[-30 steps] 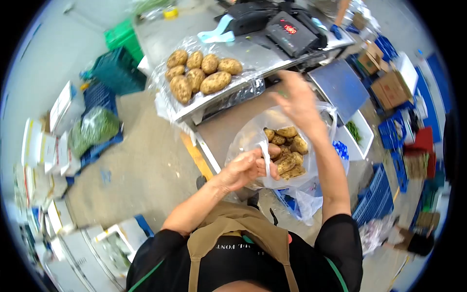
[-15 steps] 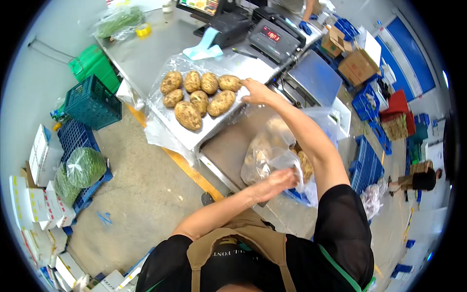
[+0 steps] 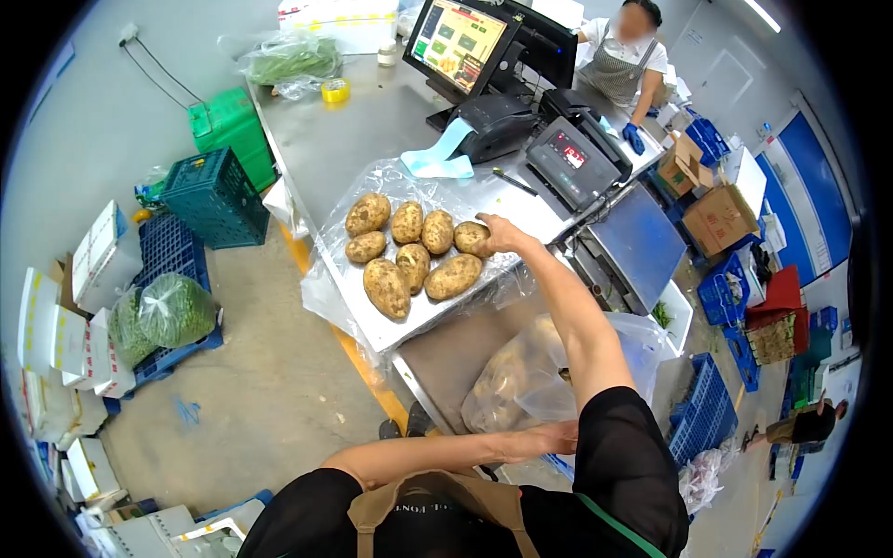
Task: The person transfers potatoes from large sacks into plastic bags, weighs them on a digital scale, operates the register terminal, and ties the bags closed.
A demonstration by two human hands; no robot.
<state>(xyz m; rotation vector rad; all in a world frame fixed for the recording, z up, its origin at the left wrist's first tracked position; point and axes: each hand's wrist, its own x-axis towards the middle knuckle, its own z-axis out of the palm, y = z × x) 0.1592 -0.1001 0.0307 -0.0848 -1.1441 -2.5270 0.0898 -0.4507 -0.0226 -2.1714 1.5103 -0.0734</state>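
Observation:
Several potatoes (image 3: 387, 287) lie on a plastic-covered tray (image 3: 352, 295) on the metal table. My right hand (image 3: 502, 233) touches the rightmost potato (image 3: 471, 238), its fingers curled over that potato's right side. My left hand (image 3: 549, 438) is low, at the near edge of a clear plastic bag (image 3: 530, 381) of potatoes; its fingers are hidden behind my right arm. A scale display (image 3: 574, 153) with red digits stands behind the tray, beside a metal weighing plate (image 3: 634, 244).
A screen (image 3: 456, 45), a printer (image 3: 491, 127) and a yellow tape roll (image 3: 335, 90) are on the table (image 3: 312, 126). Across it stands a person in an apron (image 3: 614, 73). Crates (image 3: 216, 199) are at the left; cardboard boxes (image 3: 719, 221) and another person (image 3: 811, 423) are at the right.
My right hand has moved from above the bag to the rightmost potato on the tray. My left hand has moved lower and right. The view has shifted, showing more of the screen and the co-worker.

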